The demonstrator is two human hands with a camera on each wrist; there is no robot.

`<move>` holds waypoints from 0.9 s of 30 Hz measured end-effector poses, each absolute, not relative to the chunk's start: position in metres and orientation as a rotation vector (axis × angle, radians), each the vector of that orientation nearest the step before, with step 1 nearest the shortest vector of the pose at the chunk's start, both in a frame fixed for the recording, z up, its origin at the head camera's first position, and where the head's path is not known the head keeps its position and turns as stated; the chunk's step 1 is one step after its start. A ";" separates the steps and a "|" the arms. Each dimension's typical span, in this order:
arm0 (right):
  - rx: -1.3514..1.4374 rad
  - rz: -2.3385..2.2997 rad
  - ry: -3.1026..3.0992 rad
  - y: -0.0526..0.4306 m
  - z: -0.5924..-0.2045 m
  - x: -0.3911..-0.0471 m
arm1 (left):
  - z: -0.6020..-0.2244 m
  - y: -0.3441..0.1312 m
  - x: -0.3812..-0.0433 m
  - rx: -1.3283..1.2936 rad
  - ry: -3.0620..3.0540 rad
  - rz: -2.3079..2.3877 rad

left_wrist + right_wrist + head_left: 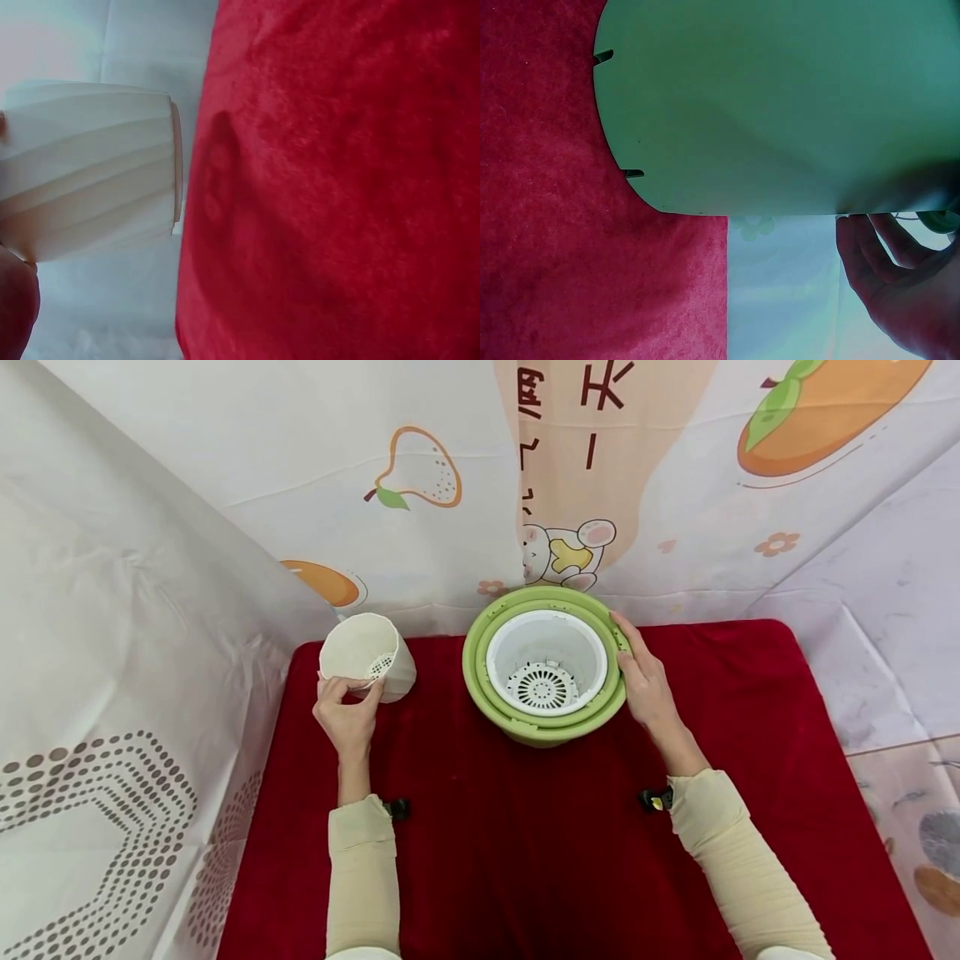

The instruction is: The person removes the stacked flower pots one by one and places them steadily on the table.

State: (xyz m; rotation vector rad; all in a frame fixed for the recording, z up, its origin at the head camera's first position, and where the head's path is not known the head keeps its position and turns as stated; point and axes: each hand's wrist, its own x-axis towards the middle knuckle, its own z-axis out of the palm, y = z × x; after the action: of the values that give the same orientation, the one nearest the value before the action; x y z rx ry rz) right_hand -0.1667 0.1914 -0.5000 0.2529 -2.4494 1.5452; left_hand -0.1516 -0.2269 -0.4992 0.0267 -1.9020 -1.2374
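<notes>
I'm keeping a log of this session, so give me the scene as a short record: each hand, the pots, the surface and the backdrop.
Left hand: pinches near rim of ridged cream flowerpot
Cream interior: small round holes visible low down
Right hand: holds right-hand rim of green flowerpot
Inside green: white slotted liner
Surface: red velvety cloth
Backdrop: white hanging fabric printed with fruit and flowers

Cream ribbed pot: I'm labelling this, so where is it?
In the head view, the left hand pinches the cream ribbed pot near the far left corner of the red velvet cloth, left of the round green planter.
</notes>
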 end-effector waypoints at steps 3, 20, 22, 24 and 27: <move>0.249 1.549 -2.451 0.192 -0.501 -0.167 | -0.503 -0.230 -0.151 0.063 -1.916 -1.234; 0.259 1.555 -2.481 0.190 -0.501 -0.167 | -0.515 -0.248 -0.151 0.134 -1.918 -1.148; 0.259 1.553 -2.478 0.190 -0.501 -0.168 | -0.517 -0.249 -0.152 0.142 -1.914 -1.149; 0.251 1.551 -2.474 0.191 -0.499 -0.168 | -0.520 -0.248 -0.152 0.146 -1.916 -1.149; 0.241 1.545 -2.481 0.192 -0.499 -0.167 | -0.522 -0.248 -0.154 0.163 -1.912 -1.163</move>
State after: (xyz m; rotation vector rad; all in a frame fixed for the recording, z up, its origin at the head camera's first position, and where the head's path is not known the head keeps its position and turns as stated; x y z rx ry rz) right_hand -0.1670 0.1922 -0.4987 0.2406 -2.4810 1.5455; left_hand -0.1540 -0.2475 -0.5222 0.1635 -1.9119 -1.1625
